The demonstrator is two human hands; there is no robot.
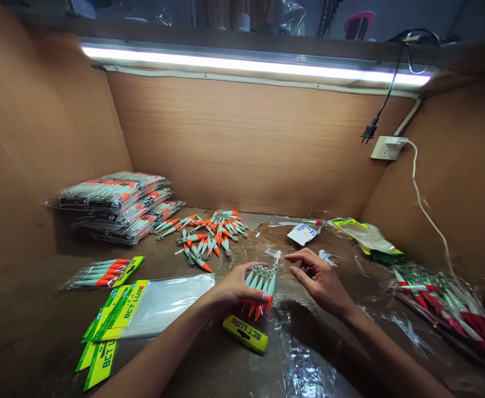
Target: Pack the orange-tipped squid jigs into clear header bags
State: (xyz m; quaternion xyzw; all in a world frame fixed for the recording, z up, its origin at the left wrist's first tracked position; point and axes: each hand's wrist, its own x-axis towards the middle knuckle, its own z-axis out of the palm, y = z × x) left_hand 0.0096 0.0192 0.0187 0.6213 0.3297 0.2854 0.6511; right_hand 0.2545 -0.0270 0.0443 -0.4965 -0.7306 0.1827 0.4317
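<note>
My left hand [242,287] is closed round a row of several pale green lures [262,282], their orange tips pointing down and their wire hooks up. Just right of them, my right hand [314,273] has its thumb and forefinger extended and apart, near a small blurred whitish piece [273,253] above the hooks. Under the held lures lies a yellow BCT LURE header card [245,333]. To the left are clear bags with yellow and green headers [167,304] and a filled packet of lures [105,272].
Loose orange-tipped lures [211,232] lie at the back middle. Stacked filled packs [113,204] stand at the back left. A white label [303,234], more bags [366,237] and red-and-white lures [445,304] are to the right. A black plug [369,131] hangs above.
</note>
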